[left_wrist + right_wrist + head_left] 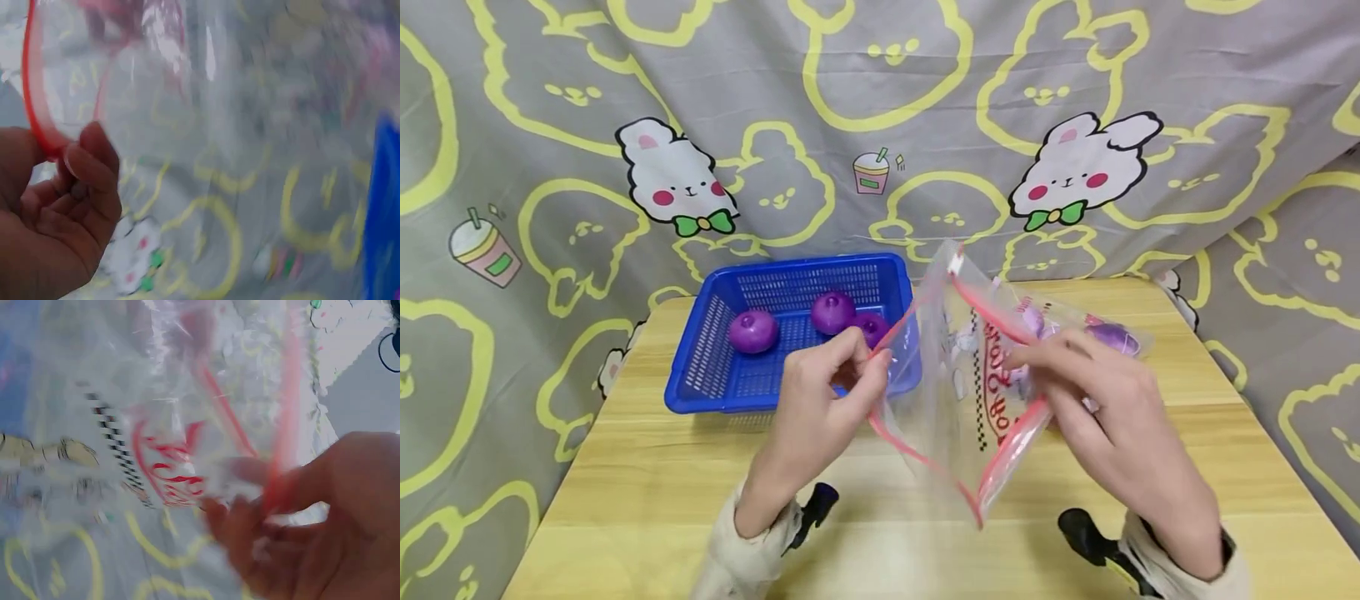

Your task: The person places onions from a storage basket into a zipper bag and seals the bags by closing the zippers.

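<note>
Between my hands a clear zip bag (951,392) with pink-red zip strips and red lettering is spread wide at its mouth. My left hand (820,400) pinches one side of the mouth between thumb and bent fingers; the left wrist view shows the red strip (32,87) running into that pinch. At the opposite side my right hand (1120,417) grips the other edge, its thumb and fingers around the strip (284,437) in the right wrist view. Only clear film and print show inside the bag.
A blue plastic basket (797,263) stands at the back left, holding shiny purple onion-like pieces, one at its left (754,332). Behind my right hand lies a printed clear bag with a purple piece (1112,337) in it. A patterned cloth (925,108) hangs behind the wooden table (647,500).
</note>
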The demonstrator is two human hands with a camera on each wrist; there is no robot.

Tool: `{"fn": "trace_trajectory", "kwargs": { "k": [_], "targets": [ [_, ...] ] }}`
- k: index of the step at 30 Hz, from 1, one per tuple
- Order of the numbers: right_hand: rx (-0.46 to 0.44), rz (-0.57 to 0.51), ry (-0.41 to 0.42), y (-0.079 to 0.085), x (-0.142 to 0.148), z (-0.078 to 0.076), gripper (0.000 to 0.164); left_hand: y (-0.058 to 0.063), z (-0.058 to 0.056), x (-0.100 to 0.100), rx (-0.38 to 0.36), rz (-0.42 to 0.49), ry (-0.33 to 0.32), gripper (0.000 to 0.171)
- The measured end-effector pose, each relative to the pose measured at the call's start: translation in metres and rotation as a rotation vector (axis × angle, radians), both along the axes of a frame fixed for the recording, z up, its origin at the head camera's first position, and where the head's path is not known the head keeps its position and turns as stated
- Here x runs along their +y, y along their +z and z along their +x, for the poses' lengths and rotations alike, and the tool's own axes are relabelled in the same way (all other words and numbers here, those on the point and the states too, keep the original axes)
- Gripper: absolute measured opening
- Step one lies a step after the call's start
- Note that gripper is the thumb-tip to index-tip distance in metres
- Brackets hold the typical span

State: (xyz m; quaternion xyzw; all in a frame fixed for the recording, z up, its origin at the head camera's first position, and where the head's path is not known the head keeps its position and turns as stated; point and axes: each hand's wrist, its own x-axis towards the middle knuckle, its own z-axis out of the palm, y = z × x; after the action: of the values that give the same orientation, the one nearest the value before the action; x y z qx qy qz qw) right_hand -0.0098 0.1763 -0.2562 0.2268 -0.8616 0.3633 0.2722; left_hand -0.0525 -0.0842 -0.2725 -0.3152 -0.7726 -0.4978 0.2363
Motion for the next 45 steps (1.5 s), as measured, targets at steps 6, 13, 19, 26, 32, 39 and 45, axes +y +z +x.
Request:
{"fn": "trace_trajectory", "kwargs": {
  "k": [6,13,19,26,32,39,45],
  "targets": [
    [-0.126,0.288,-0.140,0.002,0.009,-0.002,0.049,0.003,0.007,-0.004,0.162,-0.238,0.191,0.019],
    [-0.078,0.217,-0.125,-0.006,-0.002,-0.016,0.035,0.001,0.017,0.005,0.194,-0.447,0.075,0.021],
    [0.004,0.174,-0.143,-0.017,-0.007,-0.022,0.019,-0.007,0.015,0.014,0.205,-0.509,0.174,0.018],
    [0.067,0.308,-0.140,-0.018,0.005,-0.023,0.025,-0.014,0.016,0.019,0.185,-0.573,0.318,0.019],
    [-0.073,0.547,-0.325,0.002,0.014,-0.010,0.018,-0.014,0.026,0.025,0.087,-0.681,0.461,0.014],
    [-0.010,0.554,-0.155,0.037,0.030,0.008,0.016,-0.004,0.034,0.019,0.017,-0.676,0.322,0.012],
    [-0.020,0.586,0.088,0.039,0.043,0.012,0.017,0.000,0.032,0.013,-0.035,-0.660,0.158,0.020]
  ]
}}
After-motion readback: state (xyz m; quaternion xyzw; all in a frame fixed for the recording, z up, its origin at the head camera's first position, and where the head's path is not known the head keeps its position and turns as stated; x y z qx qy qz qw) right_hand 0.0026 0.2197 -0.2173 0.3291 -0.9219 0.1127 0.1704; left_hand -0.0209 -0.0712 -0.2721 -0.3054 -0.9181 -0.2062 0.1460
